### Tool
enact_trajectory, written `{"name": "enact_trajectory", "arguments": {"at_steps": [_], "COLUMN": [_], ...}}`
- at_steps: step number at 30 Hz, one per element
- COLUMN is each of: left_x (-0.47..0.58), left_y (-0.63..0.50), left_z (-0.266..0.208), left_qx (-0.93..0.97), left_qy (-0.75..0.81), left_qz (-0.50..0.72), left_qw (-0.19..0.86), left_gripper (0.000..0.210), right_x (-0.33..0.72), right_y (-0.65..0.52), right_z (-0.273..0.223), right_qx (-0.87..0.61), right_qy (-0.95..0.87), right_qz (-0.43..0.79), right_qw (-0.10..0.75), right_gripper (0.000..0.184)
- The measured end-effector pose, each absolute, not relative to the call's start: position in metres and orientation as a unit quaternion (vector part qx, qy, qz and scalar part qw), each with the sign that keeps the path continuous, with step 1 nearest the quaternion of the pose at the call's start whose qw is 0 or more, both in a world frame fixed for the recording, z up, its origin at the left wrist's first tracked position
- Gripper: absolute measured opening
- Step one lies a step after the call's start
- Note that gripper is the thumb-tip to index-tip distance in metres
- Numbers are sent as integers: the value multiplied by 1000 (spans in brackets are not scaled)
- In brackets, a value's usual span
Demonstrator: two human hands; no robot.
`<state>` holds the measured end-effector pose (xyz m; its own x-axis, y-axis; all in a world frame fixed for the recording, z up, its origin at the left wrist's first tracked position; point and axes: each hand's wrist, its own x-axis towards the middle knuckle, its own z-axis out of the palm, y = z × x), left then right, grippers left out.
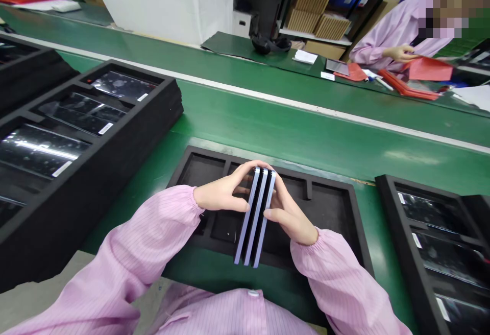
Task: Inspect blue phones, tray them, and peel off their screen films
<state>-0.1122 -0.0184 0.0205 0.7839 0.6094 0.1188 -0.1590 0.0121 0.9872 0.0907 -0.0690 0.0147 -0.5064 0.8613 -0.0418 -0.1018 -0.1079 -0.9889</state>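
Note:
Three smartphones [255,217] stand on edge side by side between my hands, their pale lilac frames facing up at me. My left hand [229,188] presses on the left side of the group, thumb along the outer phone and fingers over the far end. From the right, my right hand [287,207] grips the same group, its thumb against the outermost phone. Beneath them lies a black foam tray [329,212] with recessed compartments; the phones hide part of it.
At left, stacked black foam trays [126,136] hold dark phones with white labels. Another such tray [406,243] lies at right. Across the green bench [268,115], a co-worker in a pink sleeve [398,23] handles a red pouch [431,68]. Shelves with cartons [312,10] stand behind.

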Motion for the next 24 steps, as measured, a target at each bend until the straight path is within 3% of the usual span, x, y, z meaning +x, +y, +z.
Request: {"name": "enact_trajectory", "arguments": {"at_steps": [24], "left_x": [-103], "left_y": [-34], "left_z": [27], "left_qx": [677], "left_qy": [239], "left_qz": [324], "left_qw": [616], "left_gripper": [77], "right_x": [90], "right_y": [-71], "right_z": [20], "right_qx": [-324], "right_qy": [-526], "right_qz": [689], "right_qw": [379], "right_gripper": [92]}}
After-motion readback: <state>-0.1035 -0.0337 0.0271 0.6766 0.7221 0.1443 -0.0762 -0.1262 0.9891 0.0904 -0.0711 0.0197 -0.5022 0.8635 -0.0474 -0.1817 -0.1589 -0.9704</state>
